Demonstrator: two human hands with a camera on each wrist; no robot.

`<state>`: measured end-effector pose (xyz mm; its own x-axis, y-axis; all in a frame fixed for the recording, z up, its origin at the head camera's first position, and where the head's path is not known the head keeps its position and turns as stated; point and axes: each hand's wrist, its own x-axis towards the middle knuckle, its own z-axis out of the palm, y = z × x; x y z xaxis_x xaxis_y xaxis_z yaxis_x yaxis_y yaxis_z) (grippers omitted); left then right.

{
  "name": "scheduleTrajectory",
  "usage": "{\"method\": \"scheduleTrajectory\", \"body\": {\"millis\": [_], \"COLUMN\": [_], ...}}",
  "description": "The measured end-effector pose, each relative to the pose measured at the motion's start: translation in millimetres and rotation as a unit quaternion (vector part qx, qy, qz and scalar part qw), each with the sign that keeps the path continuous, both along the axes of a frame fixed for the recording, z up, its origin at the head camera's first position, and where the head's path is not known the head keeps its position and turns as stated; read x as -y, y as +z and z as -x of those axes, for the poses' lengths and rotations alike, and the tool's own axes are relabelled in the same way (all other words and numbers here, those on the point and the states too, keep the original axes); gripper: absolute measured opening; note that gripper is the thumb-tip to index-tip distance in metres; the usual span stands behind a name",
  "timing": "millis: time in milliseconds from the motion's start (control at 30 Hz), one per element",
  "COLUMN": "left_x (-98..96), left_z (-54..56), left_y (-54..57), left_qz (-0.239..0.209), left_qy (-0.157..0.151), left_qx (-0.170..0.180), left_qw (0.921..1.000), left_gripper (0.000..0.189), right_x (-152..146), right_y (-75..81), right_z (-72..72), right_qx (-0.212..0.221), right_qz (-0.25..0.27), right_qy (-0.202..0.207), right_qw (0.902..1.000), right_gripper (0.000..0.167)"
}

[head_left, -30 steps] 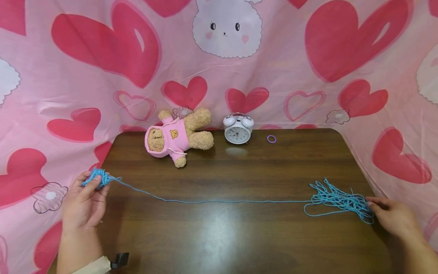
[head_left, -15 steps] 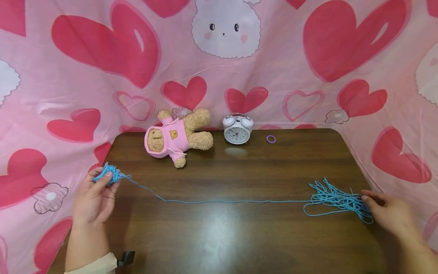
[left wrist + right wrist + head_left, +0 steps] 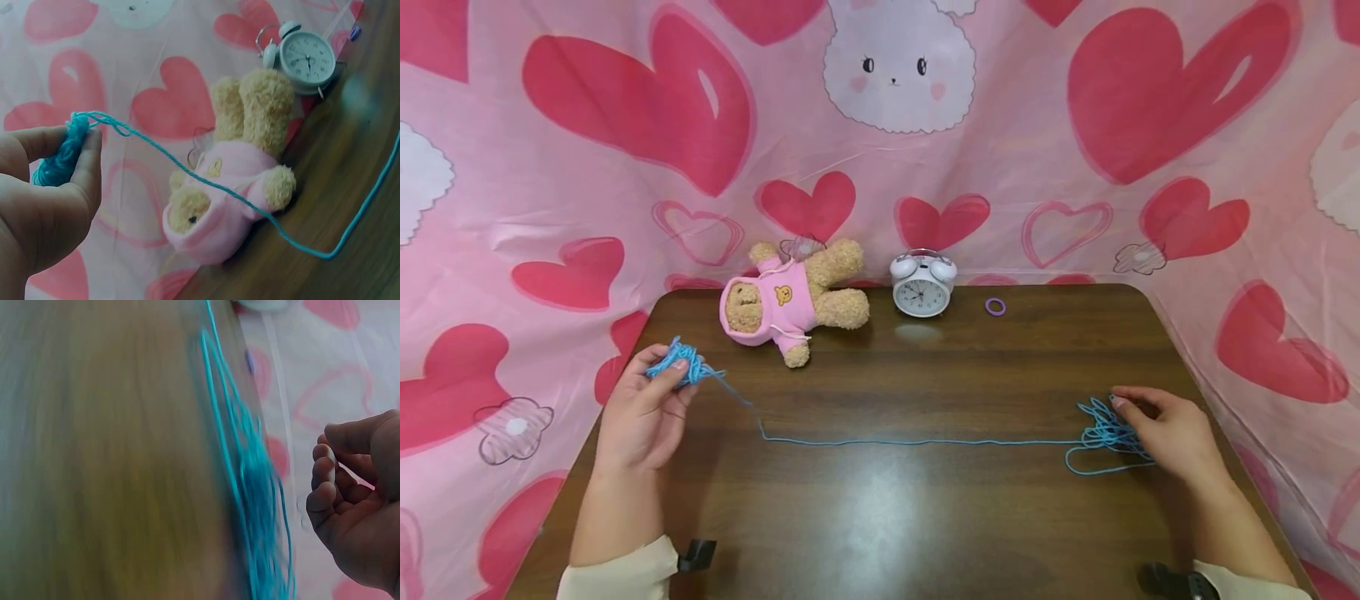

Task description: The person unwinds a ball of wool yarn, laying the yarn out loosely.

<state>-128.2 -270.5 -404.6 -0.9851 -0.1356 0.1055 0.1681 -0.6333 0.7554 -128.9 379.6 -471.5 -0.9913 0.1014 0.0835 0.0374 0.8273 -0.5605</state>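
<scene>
A small wound bundle of blue yarn (image 3: 676, 363) is pinched between the thumb and fingers of my left hand (image 3: 643, 417), raised over the table's left side. From it a single strand (image 3: 887, 441) drops to the tabletop and runs right to a loose heap of yarn (image 3: 1103, 427). Over that heap hovers my right hand (image 3: 1178, 433), covering part of it in the head view. In the right wrist view, the right hand (image 3: 359, 500) has loosely bent fingers with nothing between them, apart from the heap of yarn (image 3: 253, 487).
Along the back of the brown table (image 3: 880, 517) lies a teddy bear (image 3: 790, 300) in a pink hoodie. Beside it stand a white alarm clock (image 3: 922, 286) and, flat on the wood, a purple ring (image 3: 996, 307). A pink heart-print cloth (image 3: 1000, 167) hangs behind.
My left hand has moved right and slightly up with the yarn bundle, and the strand's near end has lifted. My right hand has moved left from the heap's far edge to above it.
</scene>
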Motion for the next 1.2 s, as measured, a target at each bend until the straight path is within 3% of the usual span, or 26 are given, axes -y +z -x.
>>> {"method": "scheduleTrajectory", "body": {"millis": [300,667,1200], "left_x": [-24.5,-57.5,-100.5], "left_z": [10.2,18.8,25.2], "left_y": [6.7,8.5,4.6], "left_qz": [0.021,0.073,0.130], "left_qy": [-0.014,-0.030,-0.070], "left_qx": [0.004,0.039,0.048], "left_qw": [0.9997,0.9961,0.9879], "left_gripper": [0.021,0.023,0.028], "right_x": [63.8,135.1,220.1], "right_y": [-3.4,-11.0,-11.4], "right_z": [20.0,38.6,46.1], "right_qx": [0.016,0.027,0.031], "right_qz": [0.045,0.111,0.175], "right_qy": [0.062,0.122,0.219], "right_qw": [0.9970,0.9859,0.9596], "right_gripper": [0.034,0.020,0.019]}}
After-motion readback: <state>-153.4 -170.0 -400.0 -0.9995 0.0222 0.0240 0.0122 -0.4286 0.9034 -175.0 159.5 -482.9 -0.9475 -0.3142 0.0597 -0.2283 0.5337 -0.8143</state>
